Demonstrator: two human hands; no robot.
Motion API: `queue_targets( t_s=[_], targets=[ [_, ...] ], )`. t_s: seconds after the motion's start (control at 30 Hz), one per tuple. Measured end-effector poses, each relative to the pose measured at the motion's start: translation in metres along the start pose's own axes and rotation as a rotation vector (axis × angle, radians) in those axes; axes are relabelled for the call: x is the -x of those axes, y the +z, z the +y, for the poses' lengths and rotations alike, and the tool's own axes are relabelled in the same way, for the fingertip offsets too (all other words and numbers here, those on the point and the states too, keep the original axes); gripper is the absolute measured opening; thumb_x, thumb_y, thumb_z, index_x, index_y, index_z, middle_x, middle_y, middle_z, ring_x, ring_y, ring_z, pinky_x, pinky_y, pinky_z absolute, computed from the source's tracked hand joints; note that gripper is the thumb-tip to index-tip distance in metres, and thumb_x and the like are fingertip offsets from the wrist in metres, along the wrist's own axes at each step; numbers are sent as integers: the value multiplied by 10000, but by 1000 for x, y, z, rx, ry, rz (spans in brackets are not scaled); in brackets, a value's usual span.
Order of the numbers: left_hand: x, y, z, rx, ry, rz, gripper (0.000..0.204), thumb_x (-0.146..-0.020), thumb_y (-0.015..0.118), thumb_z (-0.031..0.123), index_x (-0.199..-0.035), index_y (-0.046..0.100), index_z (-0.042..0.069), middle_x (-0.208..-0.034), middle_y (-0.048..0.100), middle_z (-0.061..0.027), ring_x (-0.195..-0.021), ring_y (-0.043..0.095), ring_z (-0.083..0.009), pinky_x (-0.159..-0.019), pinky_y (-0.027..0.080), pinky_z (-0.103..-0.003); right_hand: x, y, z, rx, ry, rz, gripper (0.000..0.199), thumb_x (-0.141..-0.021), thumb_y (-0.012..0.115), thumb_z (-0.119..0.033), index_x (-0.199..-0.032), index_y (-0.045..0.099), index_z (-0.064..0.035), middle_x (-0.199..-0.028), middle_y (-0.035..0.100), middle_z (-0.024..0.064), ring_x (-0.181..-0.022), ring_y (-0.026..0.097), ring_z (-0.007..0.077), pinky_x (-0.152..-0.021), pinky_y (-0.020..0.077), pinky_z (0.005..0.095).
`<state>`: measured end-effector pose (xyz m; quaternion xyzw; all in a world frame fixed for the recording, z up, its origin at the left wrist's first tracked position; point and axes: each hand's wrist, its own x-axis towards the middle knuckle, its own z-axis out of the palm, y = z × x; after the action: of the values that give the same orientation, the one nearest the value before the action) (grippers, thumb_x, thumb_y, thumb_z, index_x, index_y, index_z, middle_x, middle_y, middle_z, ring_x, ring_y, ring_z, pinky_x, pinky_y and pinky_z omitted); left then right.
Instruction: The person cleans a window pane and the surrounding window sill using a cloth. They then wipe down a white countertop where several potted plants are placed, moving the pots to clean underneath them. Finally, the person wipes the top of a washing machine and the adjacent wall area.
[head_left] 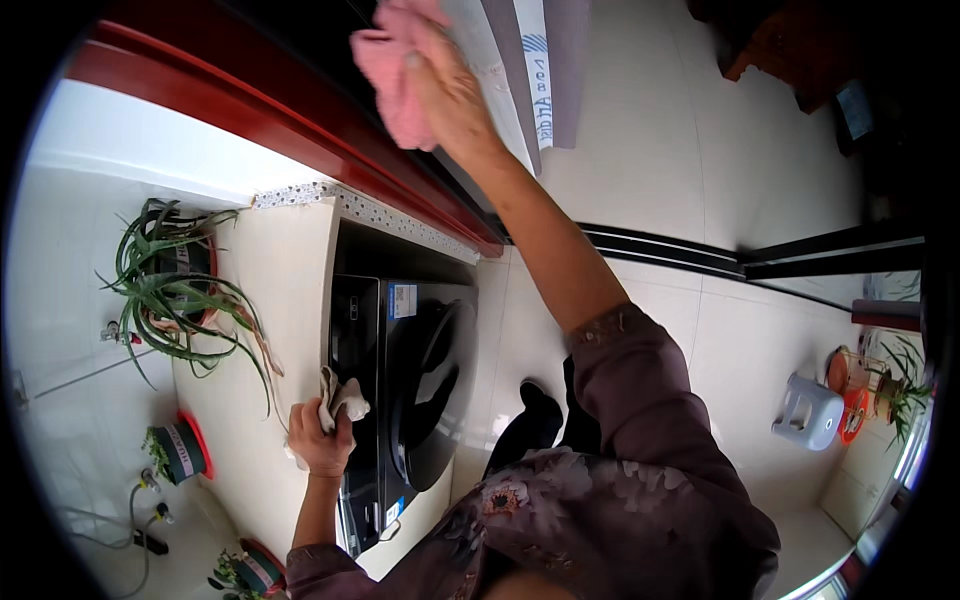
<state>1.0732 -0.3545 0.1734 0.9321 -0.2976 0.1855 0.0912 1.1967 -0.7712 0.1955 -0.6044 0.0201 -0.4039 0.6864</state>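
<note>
My right arm reaches far up and forward. My right hand (455, 100) presses a crumpled pink cloth (385, 65) to a dark panel beside a red frame (300, 130), its fingers partly hidden by the cloth. Lower on the left, my left hand (320, 438) is closed round a bunched off-white cloth (345, 398). That hand rests at the edge of a pale countertop (275, 300), above a black front-loading washing machine (430, 370).
A spiky potted aloe (180, 285) and smaller potted plants (180, 450) stand along the countertop, with taps and hoses at the wall. A black sliding-door track (660, 250) crosses the tiled floor. At the right are a grey stool (806, 412) and a plant stand.
</note>
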Motion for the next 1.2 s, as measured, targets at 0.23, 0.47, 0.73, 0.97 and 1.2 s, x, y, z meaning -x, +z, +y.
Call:
queue_targets(
  t_s=[0.23,0.47,0.73,0.97,1.2],
  targets=[
    [-7,2,3,57,-19,-106,269,-721,677,81,-957,556,34,-820,531,-144,-694,551,-337,-623,469,-397,51,19,132,449,-317,244,503,-860,540,-154,-1344,441,-56,-1143,447,186,-1045,451,378,-873,365,462],
    [9,2,-6,2,-34,-135,308,-757,679,194,-963,526,24,-795,493,-147,-666,509,-320,-571,409,-401,187,-22,305,342,259,154,541,-866,496,-152,-1388,386,-69,-1359,407,195,-1278,362,399,-1045,326,413],
    [13,0,-16,-134,13,-118,414,-797,716,306,-1021,571,-10,-901,588,-158,-771,570,-309,-698,472,-415,246,-73,478,319,954,277,497,-739,614,-128,-1218,508,-52,-1163,587,218,-1091,570,386,-905,469,417],
    [28,-5,-14,-245,15,-105,501,-792,736,422,-986,573,-10,-854,582,-168,-703,573,-351,-643,488,-438,279,-40,431,-669,1368,410,162,-837,429,-68,-804,587,-58,-689,632,124,-499,576,228,-395,380,322],
    [14,-2,-9,-203,-10,-134,455,-784,738,365,-979,571,-10,-839,585,-152,-674,578,-326,-611,492,-420,226,9,309,-715,958,453,142,-808,354,54,-780,361,-85,-584,423,25,-421,398,97,-342,225,245]
  ],
)
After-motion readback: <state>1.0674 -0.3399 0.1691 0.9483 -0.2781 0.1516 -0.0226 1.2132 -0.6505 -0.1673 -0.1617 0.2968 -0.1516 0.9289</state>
